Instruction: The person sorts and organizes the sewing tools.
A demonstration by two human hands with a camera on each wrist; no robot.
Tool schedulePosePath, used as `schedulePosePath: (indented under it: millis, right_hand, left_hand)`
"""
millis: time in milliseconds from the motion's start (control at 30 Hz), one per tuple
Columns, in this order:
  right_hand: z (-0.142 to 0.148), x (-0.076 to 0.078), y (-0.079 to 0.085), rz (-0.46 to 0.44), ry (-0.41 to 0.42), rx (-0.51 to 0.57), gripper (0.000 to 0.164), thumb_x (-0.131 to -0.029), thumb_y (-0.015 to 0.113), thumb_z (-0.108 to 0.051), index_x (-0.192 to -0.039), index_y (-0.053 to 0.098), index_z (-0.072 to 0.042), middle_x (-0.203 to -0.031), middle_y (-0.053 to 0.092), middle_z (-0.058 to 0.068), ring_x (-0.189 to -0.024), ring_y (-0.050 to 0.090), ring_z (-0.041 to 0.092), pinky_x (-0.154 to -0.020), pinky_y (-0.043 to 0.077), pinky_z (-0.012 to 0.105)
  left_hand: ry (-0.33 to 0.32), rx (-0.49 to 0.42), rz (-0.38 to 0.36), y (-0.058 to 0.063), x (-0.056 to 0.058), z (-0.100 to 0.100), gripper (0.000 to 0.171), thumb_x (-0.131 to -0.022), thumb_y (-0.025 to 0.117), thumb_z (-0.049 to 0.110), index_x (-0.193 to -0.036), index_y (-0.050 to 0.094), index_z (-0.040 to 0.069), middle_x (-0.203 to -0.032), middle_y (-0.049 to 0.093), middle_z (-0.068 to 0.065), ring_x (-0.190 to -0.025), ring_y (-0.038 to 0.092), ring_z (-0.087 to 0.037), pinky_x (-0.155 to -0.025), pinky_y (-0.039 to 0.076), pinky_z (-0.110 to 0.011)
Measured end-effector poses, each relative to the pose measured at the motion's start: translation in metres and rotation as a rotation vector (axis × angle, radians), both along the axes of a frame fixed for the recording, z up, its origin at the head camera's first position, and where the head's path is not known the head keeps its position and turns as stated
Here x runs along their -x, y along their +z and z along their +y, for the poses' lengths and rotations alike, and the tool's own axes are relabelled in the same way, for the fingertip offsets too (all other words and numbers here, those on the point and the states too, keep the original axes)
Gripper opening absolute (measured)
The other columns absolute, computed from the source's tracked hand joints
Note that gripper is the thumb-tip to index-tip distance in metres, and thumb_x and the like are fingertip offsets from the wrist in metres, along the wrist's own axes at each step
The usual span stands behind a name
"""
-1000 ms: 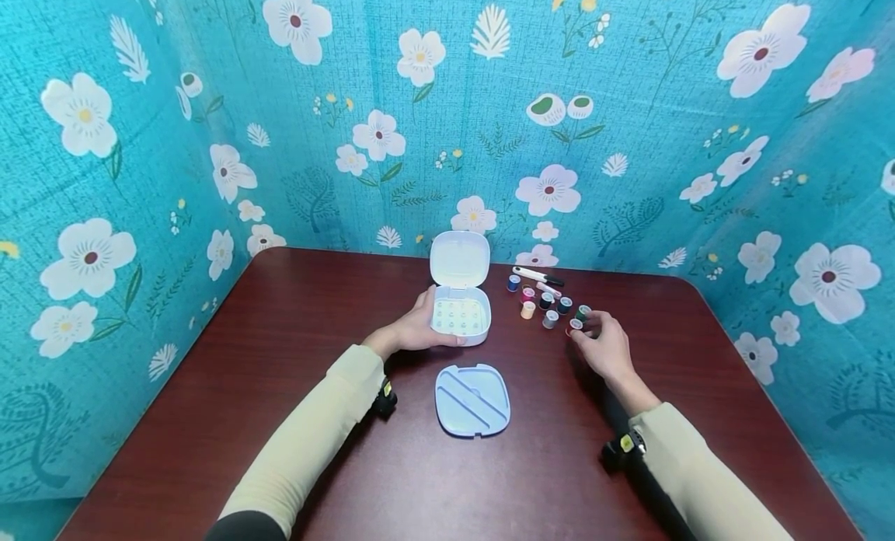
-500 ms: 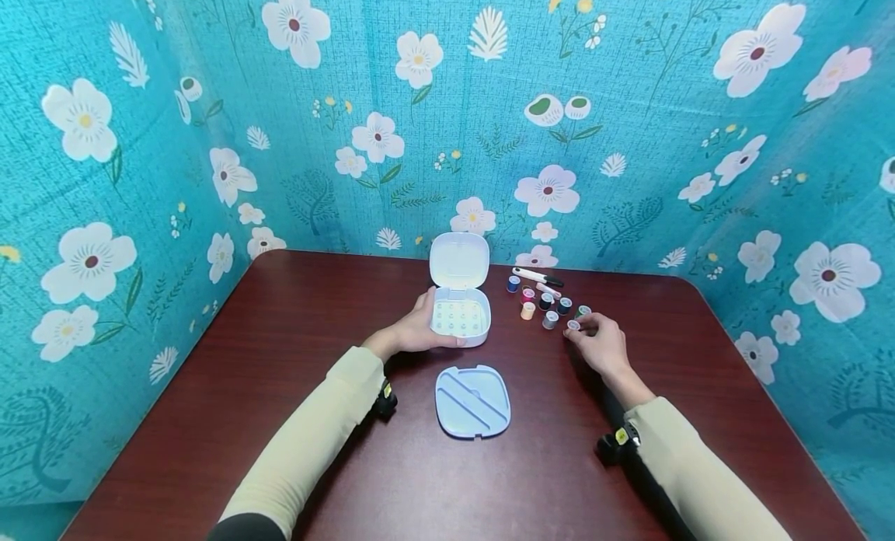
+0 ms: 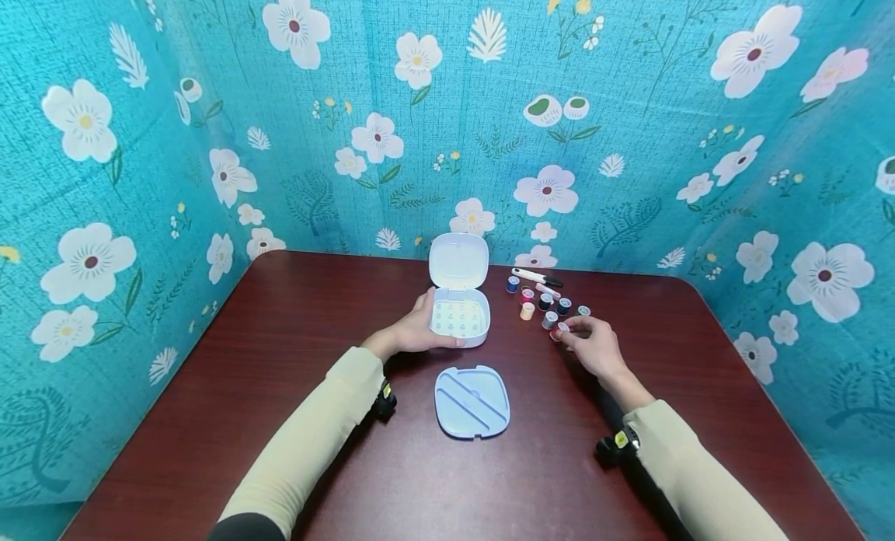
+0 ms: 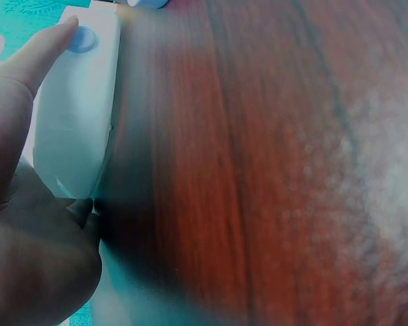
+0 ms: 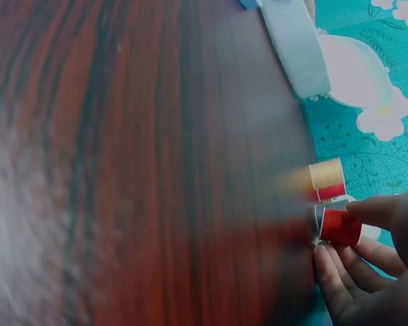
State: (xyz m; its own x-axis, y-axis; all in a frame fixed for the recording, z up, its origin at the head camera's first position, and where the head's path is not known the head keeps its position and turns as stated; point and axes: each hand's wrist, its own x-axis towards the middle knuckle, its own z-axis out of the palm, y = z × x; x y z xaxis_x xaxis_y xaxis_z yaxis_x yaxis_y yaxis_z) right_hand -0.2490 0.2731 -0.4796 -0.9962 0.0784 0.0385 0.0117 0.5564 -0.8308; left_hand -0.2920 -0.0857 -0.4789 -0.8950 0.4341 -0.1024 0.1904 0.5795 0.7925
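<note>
Below, a brown table [image 3: 280, 331], with flowered cloth [image 3: 447, 144] beyond, spreads under the left hand [image 3: 418, 328], gripping an open pale box [image 3: 459, 263], and the right hand [image 3: 597, 348], pinching a red spool [image 5: 341, 227].

You have before you one counter [image 3: 391, 479], eight thread spools [image 3: 549, 320], one hinged box [image 3: 459, 295], one grooved pale-blue tray [image 3: 472, 402], one slim white-and-black tool [image 3: 537, 277] and one small pink item [image 3: 548, 291].
</note>
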Motion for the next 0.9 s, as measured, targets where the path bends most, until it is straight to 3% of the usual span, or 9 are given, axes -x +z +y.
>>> schedulePosePath:
  millis: [300, 633, 900]
  right_hand:
    - [-0.011, -0.001, 0.006, -0.032, 0.067, 0.123, 0.032, -0.098, 0.069, -0.011, -0.123, 0.064, 0.008, -0.109, 0.068, 0.021, -0.080, 0.070, 0.022, -0.071, 0.059, 0.029]
    - [-0.023, -0.002, 0.012, -0.018, 0.133, 0.168, 0.037, -0.100, 0.067, -0.011, -0.130, 0.061, 0.010, -0.116, 0.068, 0.027, -0.085, 0.072, 0.029, -0.072, 0.059, 0.032]
    - [-0.036, 0.000, 0.014, 0.006, 0.161, 0.171, 0.030, -0.099, 0.068, -0.012, -0.124, 0.066, 0.006, -0.111, 0.069, 0.024, -0.085, 0.071, 0.035, -0.074, 0.060, 0.036]
  left_hand:
    - [0.005, -0.004, -0.008, 0.001, -0.001, 0.000, 0.131, -0.074, 0.088, 0.050, -0.162, -0.001, 0.012, -0.162, 0.015, -0.016, -0.142, 0.030, -0.031, -0.118, 0.029, -0.048]
    - [-0.014, -0.021, 0.038, 0.003, -0.001, 0.000, 0.123, -0.075, 0.089, 0.043, -0.161, 0.008, 0.009, -0.158, 0.022, -0.016, -0.140, 0.030, -0.029, -0.116, 0.032, -0.046]
    - [-0.015, -0.019, 0.028, 0.002, -0.001, -0.001, 0.126, -0.075, 0.089, 0.045, -0.162, 0.005, 0.011, -0.158, 0.021, -0.015, -0.139, 0.032, -0.028, -0.115, 0.033, -0.046]
